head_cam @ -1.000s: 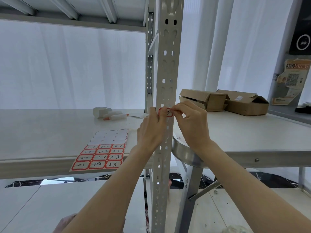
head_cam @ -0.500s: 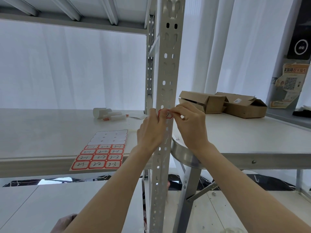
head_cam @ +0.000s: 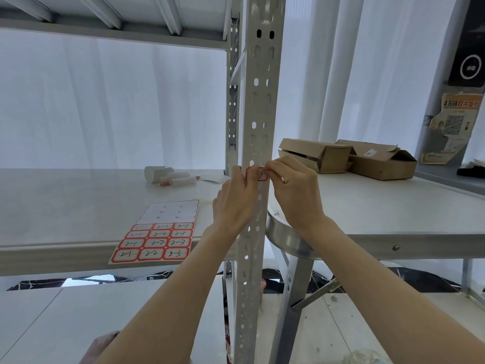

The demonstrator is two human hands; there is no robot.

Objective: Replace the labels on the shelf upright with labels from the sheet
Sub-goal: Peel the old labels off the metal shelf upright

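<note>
A grey perforated shelf upright (head_cam: 259, 106) runs top to bottom through the middle. A small red-bordered label (head_cam: 260, 175) sits on its front face at shelf height. My left hand (head_cam: 235, 200) presses the label's left side with the thumb. My right hand (head_cam: 294, 190) pinches the label's right edge with its fingertips. Whether the label is stuck flat or lifted I cannot tell. The label sheet (head_cam: 160, 233) lies at the shelf's front edge, left of the upright, its upper rows blank and lower rows of red-bordered handwritten labels.
White rolls and a red-tipped marker (head_cam: 170, 177) lie further back on the shelf board (head_cam: 65, 206). Two open cardboard boxes (head_cam: 349, 158) stand on a white table (head_cam: 393, 214) to the right. A metal table leg (head_cam: 296, 290) stands just right of the upright.
Both hands stay on the label at the upright; the right fingers have shifted slightly along its right edge. The view has tilted up a little.
</note>
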